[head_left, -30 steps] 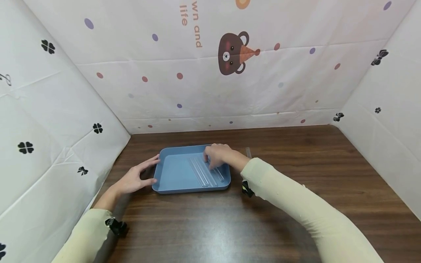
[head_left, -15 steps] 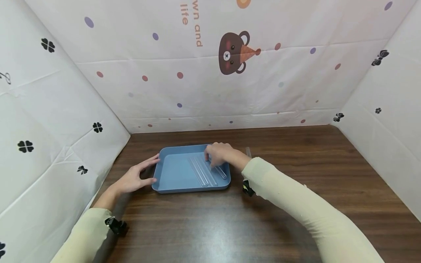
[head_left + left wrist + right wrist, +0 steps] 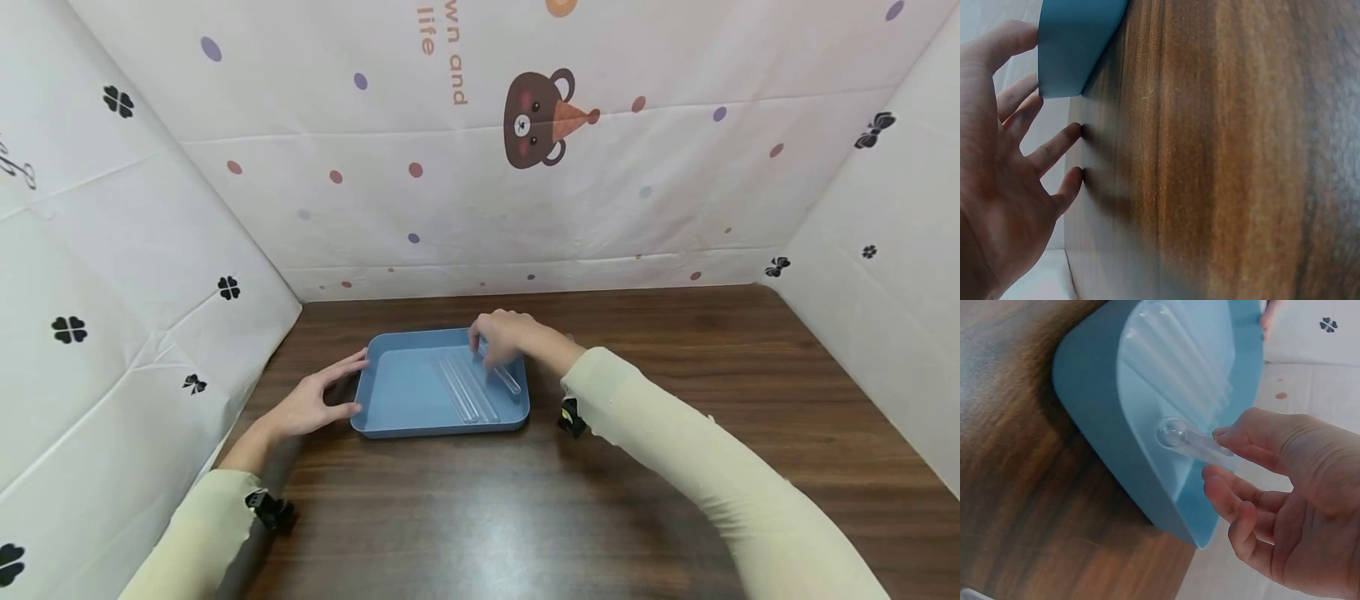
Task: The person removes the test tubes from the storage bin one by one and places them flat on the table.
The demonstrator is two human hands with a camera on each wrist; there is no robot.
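Note:
A blue tray (image 3: 397,387) lies on the wooden table, with several clear test tubes (image 3: 467,396) side by side in its right half. My right hand (image 3: 508,337) pinches one test tube (image 3: 1196,444) between thumb and fingers. That tube slants over the tray's right end, its rounded end toward the near side; the fingers hide its other end in the head view. My left hand (image 3: 311,406) rests at the tray's left side, fingers spread. In the left wrist view, the thumb and some fingertips of the left hand (image 3: 1007,162) touch the tray wall (image 3: 1075,50).
A brown wooden table (image 3: 675,383) extends to the right and in front of the tray. Behind it stands a white printed backdrop (image 3: 465,208), with white sheets on both sides. Right of the tray, a small clear piece (image 3: 570,337) shows behind my right arm, mostly hidden.
My right hand has moved slightly up and away with the test tube, whose rounded end has shifted toward the tray's back right. My left hand stays at the tray's side.

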